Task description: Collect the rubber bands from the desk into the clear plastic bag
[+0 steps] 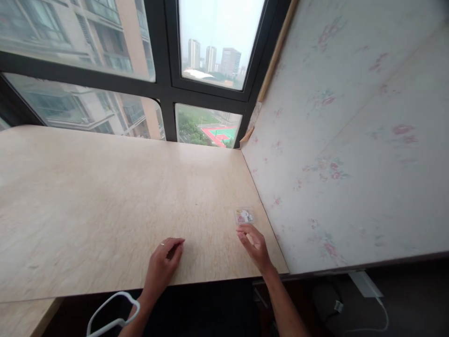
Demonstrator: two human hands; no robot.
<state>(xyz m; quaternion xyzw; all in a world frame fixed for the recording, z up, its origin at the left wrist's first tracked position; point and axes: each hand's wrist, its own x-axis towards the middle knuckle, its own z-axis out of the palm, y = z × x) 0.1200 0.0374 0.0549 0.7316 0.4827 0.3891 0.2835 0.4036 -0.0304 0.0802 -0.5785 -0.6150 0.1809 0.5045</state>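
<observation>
A small clear plastic case point(244, 216) with pink, white and yellow bits in it lies flat on the stone-patterned countertop point(115, 206), near the wall. Just below its near edge is my right hand point(255, 245), with bent fingers and the thumb slightly apart from them. Nothing shows between those fingers, and I cannot tell whether they touch the case. Farther left, my left hand point(165, 258) hovers over or rests on the counter, its thumb and fingertips pressed together. Whatever that pinch may hold is too small to see. A ring point(162, 244) is on one left finger.
Flower-patterned wallpaper covers the wall point(336, 140) on the right. A dark window frame point(168, 93) borders the counter's far edge. A white looped object point(115, 316) is by my left forearm. Below the counter at right hang a white device point(365, 284) and its cable.
</observation>
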